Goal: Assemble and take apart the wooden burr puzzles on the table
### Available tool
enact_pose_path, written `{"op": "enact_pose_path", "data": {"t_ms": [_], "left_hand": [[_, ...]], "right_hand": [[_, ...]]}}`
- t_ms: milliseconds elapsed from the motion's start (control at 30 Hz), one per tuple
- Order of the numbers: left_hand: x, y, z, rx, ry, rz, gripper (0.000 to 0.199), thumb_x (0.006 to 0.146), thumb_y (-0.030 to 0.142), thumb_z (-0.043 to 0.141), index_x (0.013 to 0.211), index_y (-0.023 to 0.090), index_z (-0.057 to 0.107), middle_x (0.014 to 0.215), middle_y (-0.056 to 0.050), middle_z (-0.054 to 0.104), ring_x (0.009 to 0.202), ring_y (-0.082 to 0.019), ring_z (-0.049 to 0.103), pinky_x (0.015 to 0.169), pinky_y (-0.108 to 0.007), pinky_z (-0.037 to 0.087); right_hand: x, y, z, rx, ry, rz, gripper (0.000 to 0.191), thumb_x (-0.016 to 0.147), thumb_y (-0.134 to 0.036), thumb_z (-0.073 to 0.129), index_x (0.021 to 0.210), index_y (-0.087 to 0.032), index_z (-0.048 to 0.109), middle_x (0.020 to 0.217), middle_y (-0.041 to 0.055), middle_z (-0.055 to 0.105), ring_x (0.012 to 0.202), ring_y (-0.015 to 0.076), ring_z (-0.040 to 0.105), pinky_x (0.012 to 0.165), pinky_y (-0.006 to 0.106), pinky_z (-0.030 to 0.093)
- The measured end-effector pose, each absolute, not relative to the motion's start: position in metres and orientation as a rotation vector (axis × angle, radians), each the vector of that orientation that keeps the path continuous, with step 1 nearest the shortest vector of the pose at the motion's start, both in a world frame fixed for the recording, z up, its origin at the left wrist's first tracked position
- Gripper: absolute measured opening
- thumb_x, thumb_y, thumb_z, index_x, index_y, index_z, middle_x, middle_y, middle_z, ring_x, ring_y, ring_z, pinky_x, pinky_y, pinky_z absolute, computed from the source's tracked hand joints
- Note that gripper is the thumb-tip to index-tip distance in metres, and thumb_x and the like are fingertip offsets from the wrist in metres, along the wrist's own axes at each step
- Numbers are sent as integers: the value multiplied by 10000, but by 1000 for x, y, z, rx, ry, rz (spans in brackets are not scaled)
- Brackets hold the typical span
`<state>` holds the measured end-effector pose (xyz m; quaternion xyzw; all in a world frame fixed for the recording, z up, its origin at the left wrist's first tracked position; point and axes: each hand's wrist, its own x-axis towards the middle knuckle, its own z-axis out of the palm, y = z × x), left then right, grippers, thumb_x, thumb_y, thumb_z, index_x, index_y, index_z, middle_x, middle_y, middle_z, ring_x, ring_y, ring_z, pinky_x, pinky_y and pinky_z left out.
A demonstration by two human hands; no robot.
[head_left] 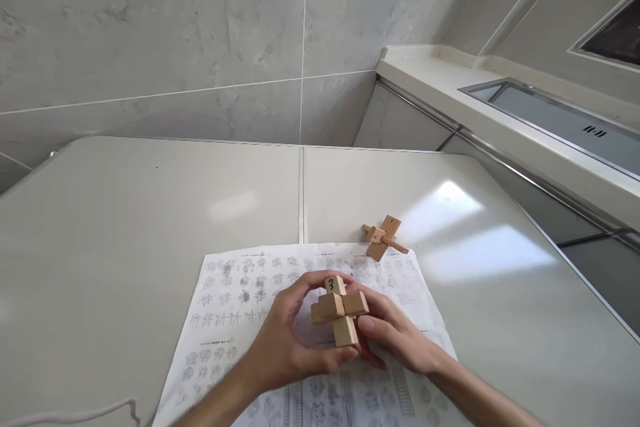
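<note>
A wooden burr puzzle (332, 307) of pale interlocking bars is held between my two hands, above a printed sheet. One bar end carries a handwritten 3. My left hand (283, 340) curves around its left side, thumb at the lower bar and index finger at the top. My right hand (395, 330) grips from the right, thumb close to the side bar and other fingers partly hidden behind and below. Beyond my hands, a second wooden puzzle (384, 238), its pieces marked 1 and 2, rests at the sheet's far right edge.
The printed instruction sheet (220, 330) shows rows of small puzzle diagrams on a glossy white table (125, 233). A seam runs across the table toward the grey tiled wall (200, 27). At right stands a counter (505, 107) with an inset sink. A pale cord (75, 415) lies at lower left.
</note>
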<state>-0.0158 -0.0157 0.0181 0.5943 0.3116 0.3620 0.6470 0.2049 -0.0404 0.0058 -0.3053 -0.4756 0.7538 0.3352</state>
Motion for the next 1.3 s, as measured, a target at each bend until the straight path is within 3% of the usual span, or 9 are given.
{"op": "enact_pose_path", "data": {"t_ms": [133,267,400,533,633,833,967,1067,1300], "left_hand": [[-14,-17,16,1450,836,920,703,755,292,963,1379,331,642,1423,-74,696,1245,-304,698,1137,-477,537],[-13,-18,15,1569,829,927,683,845,224,882,1447,380,599,1447,-59,681,1175,-259,726,1093,-457,570],[-15,-18,14,1489,710,824,801,828,191,846,1536,400,534,1557,-85,595,1222,-295,712,1057,-479,601],[-18,-19,14,1248,646,706,914,804,427,898,1606,372,463,1602,-125,552,1420,-397,592,1145,-579,538],[-18,-18,16,1168,661,637,836,830,506,893,1562,360,516,1542,-135,601,1344,-385,659,1122,-573,557],[-18,-16,17,1191,593,697,732,876,418,876,1523,342,541,1523,-133,590,1263,-337,705,1046,-481,614],[-17,-18,16,1269,631,735,767,833,321,917,1505,350,548,1499,-121,610,1315,-339,669,1100,-493,583],[-15,-19,17,1344,690,767,759,812,279,934,1471,366,568,1468,-91,641,1369,-326,632,1155,-486,543],[-11,-17,22,1416,782,838,712,806,319,946,1431,347,606,1451,-77,659,1354,-313,635,1156,-472,536]], "right_hand": [[205,-39,2,-796,-1310,1984,542,1024,-712,566,971,-180,650,692,-8,604,433,92,479,409,216,364],[206,-38,1,-818,-1432,1919,570,997,-704,625,789,-174,632,631,-14,550,501,101,484,476,229,400],[206,-38,2,-771,-1454,1907,497,1025,-638,629,840,-176,643,665,-21,533,538,104,473,514,239,407],[203,-37,6,-770,-1498,1866,425,1050,-572,627,884,-181,640,670,-31,519,540,101,452,515,236,373],[200,-37,8,-787,-1552,1776,407,1035,-552,667,874,-180,641,661,-43,491,556,97,414,534,237,357],[202,-38,2,-794,-1483,1862,469,1041,-612,620,865,-177,610,628,-45,494,511,93,433,485,224,344],[201,-39,2,-930,-1464,1819,487,999,-615,681,793,-190,561,672,-40,446,557,100,395,509,242,322],[197,-40,1,-1082,-1476,1638,439,940,-576,768,816,-189,601,713,-29,449,638,127,368,561,266,314],[196,-43,-6,-1166,-1470,1454,218,994,-406,685,931,-202,640,751,-9,545,635,141,419,570,273,358]]}}
